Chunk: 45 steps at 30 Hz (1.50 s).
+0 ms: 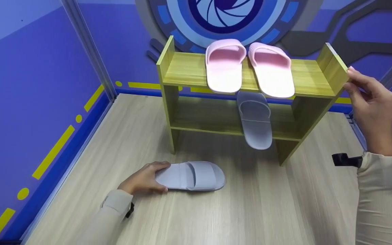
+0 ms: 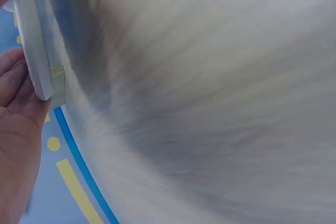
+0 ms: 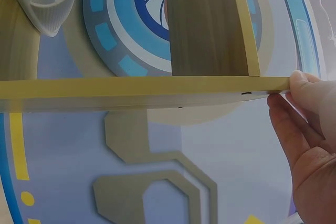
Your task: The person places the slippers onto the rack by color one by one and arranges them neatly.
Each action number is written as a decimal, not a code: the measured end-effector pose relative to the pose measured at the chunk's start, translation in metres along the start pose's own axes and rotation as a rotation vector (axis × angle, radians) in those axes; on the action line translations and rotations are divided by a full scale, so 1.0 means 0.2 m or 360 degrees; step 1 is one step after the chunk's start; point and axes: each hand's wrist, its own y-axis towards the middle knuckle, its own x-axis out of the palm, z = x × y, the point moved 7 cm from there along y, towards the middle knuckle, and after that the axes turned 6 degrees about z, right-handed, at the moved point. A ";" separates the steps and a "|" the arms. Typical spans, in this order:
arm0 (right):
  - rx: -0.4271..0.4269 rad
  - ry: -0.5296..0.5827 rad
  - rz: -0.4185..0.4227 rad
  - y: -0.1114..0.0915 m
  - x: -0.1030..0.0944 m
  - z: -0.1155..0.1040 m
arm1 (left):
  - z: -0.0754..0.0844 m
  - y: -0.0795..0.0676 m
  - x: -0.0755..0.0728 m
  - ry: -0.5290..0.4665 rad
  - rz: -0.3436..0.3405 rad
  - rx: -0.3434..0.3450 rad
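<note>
In the head view, my left hand [image 1: 145, 178] grips the heel end of a grey slipper [image 1: 205, 176] low over the floor, its toe pointing right. The left wrist view shows that slipper [image 2: 32, 40] edge-on between thumb and fingers of the hand [image 2: 18, 124]. My right hand [image 1: 374, 102] pinches the upper right edge of a two-tier wooden shoe rack [image 1: 313, 78]; the right wrist view has the thumb and fingers of this hand [image 3: 310, 129] at the corner of the side panel [image 3: 157, 90]. A second grey slipper [image 1: 255, 122] sits on the lower shelf, heel jutting forward.
Two pink slippers [image 1: 225, 75] stand side by side on the rack's top shelf, heels over the front edge. Blue-purple panels [image 1: 46, 68] with yellow marks enclose the wood-look floor [image 1: 121, 136] at the back and sides. Metal posts [image 1: 87, 47] mark the corners.
</note>
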 end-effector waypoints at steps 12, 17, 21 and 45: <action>0.0049 -0.0009 -0.0001 0.00 0.00 0.05 | 0.04 0.01 -0.06 0.0029 0.0068 0.0048; 0.0063 -0.0060 0.0000 0.00 0.00 0.06 | 0.06 0.02 -0.09 0.0019 0.0090 0.0061; 0.0094 -0.0091 0.0005 0.00 0.00 0.07 | 0.08 0.03 -0.11 0.0013 0.0107 0.0084; 0.0070 0.0026 0.0039 0.00 0.00 0.02 | 0.21 0.06 -0.28 -0.0015 0.0214 0.0126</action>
